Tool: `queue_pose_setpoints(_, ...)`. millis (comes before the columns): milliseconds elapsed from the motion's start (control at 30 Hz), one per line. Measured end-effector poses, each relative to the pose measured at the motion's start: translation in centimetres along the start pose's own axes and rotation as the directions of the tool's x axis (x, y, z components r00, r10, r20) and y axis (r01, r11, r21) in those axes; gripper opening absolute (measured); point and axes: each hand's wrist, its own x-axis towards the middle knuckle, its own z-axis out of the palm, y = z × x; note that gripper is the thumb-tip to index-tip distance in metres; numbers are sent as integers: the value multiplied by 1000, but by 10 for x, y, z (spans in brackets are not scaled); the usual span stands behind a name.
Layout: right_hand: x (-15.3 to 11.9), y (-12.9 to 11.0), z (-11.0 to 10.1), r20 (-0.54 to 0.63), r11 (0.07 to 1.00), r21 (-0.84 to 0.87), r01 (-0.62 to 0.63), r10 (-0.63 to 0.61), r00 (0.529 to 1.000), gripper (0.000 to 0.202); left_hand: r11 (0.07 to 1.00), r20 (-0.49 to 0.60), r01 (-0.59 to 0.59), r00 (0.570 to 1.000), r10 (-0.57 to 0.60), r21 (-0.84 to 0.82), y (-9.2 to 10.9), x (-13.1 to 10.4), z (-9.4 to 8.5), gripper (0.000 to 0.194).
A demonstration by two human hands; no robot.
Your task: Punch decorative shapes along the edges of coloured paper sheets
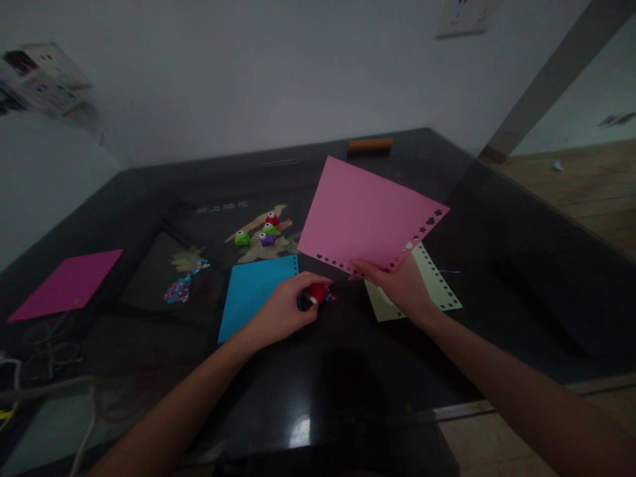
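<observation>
My right hand (392,283) pinches the lower edge of a pink sheet of paper (365,215), held tilted above the dark table. Small holes, flower and heart shapes among them, run along its lower and right edges. My left hand (291,303) is closed around a small red craft punch (318,292), low over the tabletop. Tiny coloured cut-outs (332,298) lie beside that punch. Under my left hand is a blue sheet (258,285) with holes along its right edge. Beneath my right hand lies a pale yellow sheet (430,281), also edged with holes.
Several eyed punches, including a purple one (267,239) and a green one (242,238), stand beyond the blue sheet. Left are a heap of coloured cut-outs (177,290) and a magenta sheet (69,285). An orange-brown bar (370,145) lies near the wall.
</observation>
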Motion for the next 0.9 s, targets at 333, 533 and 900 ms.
queue_pose_setpoints(333,-3,-3,0,-8,999,-13,-33,32,999,19,996,25,-38,999,36,80,0,1,0,54)
queue_pose_setpoints(533,-2,-6,0,-25,999,-36,-10,9,1000,19,998,15,-13,1000,12,67,0,1,0,52)
queue_pose_setpoints(900,6,6,-5,-62,980,-148,135,-146,987,22,1000,-37,-8,999,8,21,-8,1,0,52)
